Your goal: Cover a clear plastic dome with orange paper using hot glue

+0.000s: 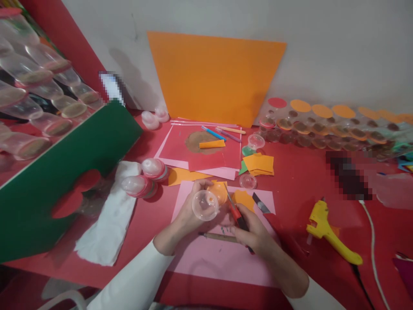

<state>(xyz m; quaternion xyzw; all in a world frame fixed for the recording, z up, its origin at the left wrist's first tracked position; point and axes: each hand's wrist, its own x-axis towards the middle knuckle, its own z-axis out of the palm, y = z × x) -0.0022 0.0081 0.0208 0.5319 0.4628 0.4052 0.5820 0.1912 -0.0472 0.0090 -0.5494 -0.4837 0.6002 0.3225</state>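
My left hand (187, 206) is closed around a small clear plastic cup (205, 206), its round opening turned towards me. A piece of orange paper (220, 189) shows just behind the cup; whether my fingers hold it too is unclear. My right hand (251, 230) grips a cutting tool with a red and black handle (238, 216), its thin metal tip pointing up beside the orange paper. Scissors or knife, I cannot tell. Below both hands lie a pink sheet (200, 262) and a brown stick-like tool (219, 237) with a dark tip.
A dark blade (260, 203) lies right of the pink sheet's orange scrap (243, 200). Farther right is a yellow glue gun (332, 234). Lidded cups (322, 122) line the back right. At left stand a green board (64, 185), white cloth (106, 219) and stacked cups (138, 186).
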